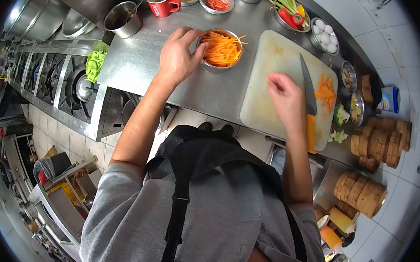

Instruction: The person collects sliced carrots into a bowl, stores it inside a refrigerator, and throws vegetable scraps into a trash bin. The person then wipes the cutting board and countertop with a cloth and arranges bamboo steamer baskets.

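On the left, my left hand curls its thumb and fingers round the near-left side of a small metal bowl. Shredded carrot heaps above the bowl's rim, some strands sticking out to the right. My right hand hovers over a white cutting board, slightly blurred, its fingers curled in with nothing visible in them. Just right of that hand, a knife with a yellow handle lies on the board, apart from my fingers. Small orange carrot pieces lie beyond the blade.
Along the back stand a red mug, a metal pot, a bowl of red strips and a bowl of vegetables. Eggs fill a bowl at right, near bamboo steamers. A stove is at left.
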